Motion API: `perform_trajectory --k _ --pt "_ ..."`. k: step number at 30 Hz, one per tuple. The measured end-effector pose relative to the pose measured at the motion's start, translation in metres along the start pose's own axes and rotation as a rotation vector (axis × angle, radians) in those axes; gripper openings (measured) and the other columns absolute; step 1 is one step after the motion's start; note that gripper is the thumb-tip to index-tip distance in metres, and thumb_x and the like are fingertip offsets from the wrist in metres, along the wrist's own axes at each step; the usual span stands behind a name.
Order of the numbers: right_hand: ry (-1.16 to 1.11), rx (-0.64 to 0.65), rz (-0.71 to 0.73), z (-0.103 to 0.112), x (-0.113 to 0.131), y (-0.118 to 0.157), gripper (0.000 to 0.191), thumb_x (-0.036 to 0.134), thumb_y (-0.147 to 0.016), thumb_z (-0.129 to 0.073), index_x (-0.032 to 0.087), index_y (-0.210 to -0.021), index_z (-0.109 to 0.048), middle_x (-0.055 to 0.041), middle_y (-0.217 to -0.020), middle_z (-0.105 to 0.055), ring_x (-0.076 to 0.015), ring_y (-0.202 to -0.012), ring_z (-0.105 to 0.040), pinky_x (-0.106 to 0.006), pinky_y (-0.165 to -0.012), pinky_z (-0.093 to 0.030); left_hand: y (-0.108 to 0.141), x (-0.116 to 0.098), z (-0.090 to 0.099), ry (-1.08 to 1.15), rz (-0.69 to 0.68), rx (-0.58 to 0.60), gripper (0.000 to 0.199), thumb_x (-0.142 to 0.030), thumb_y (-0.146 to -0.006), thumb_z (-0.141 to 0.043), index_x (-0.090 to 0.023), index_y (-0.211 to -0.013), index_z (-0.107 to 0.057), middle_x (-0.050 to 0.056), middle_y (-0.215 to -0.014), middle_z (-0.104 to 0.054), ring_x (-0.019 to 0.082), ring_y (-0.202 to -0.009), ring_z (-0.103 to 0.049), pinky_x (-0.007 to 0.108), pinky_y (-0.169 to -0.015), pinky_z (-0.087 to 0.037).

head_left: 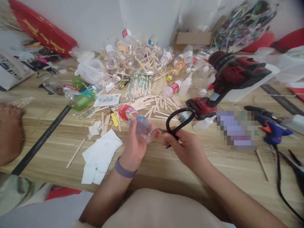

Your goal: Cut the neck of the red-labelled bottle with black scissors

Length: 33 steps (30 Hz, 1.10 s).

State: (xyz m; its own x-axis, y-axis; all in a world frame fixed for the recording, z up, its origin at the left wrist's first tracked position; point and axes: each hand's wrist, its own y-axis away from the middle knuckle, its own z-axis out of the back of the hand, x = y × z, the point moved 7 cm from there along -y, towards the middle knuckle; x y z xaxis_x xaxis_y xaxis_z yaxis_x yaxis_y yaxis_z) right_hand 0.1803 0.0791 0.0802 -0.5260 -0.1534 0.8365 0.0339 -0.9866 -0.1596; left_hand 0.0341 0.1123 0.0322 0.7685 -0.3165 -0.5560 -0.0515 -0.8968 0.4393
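Note:
My left hand (136,144) is closed around a clear plastic bottle (140,124) with a red and blue label, tilted so its base end points up and left. A red band shows at the bottle's near right end, by the neck. In my right hand (185,142) is a pair of scissors (181,118) with black looped handles. Their pointed blade reaches left to the red end of the bottle; whether it touches or cuts in I cannot tell. My fingers hide part of the blades.
Wooden sticks (142,103) and plastic bottles (174,87) crowd the table's back. A red and black cordless drill (223,82) stands at right, with a blue glue gun (273,128) beyond. White paper (102,158) lies at left, near another person's hand (10,134).

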Motion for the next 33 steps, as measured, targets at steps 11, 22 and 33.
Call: perform_trajectory --k 11,22,33 --pt "0.109 -0.173 0.261 0.011 0.017 0.002 0.025 0.031 -0.094 -0.053 0.019 -0.081 -0.070 -0.0035 -0.072 -0.073 -0.0181 -0.061 -0.068 -0.025 -0.054 -0.048 0.021 -0.009 -0.017 0.000 0.127 0.038 0.023 -0.020 -0.087 -0.045 -0.013 -0.086 -0.066 0.008 -0.079 -0.071 0.021 -0.073 -0.068 0.036 -0.072 -0.057" --pt "0.353 -0.212 0.523 0.020 0.030 0.014 0.020 0.024 -0.097 -0.052 0.017 -0.088 -0.069 -0.0056 -0.081 -0.074 -0.0194 -0.071 -0.069 -0.028 -0.062 -0.049 0.014 -0.001 -0.015 0.036 0.112 0.070 0.027 -0.036 -0.091 -0.057 -0.016 -0.074 -0.062 0.002 -0.070 -0.068 0.016 -0.065 -0.068 0.030 -0.062 -0.058" --pt "0.915 -0.263 0.839 0.014 0.036 0.029 0.020 0.006 -0.095 -0.048 0.011 -0.105 -0.065 -0.0038 -0.073 -0.069 -0.0167 -0.066 -0.059 -0.032 -0.073 -0.040 0.015 0.000 -0.015 -0.058 0.082 0.099 0.038 -0.050 -0.090 -0.054 -0.016 -0.075 -0.060 0.004 -0.072 -0.068 0.017 -0.068 -0.067 0.033 -0.070 -0.058"
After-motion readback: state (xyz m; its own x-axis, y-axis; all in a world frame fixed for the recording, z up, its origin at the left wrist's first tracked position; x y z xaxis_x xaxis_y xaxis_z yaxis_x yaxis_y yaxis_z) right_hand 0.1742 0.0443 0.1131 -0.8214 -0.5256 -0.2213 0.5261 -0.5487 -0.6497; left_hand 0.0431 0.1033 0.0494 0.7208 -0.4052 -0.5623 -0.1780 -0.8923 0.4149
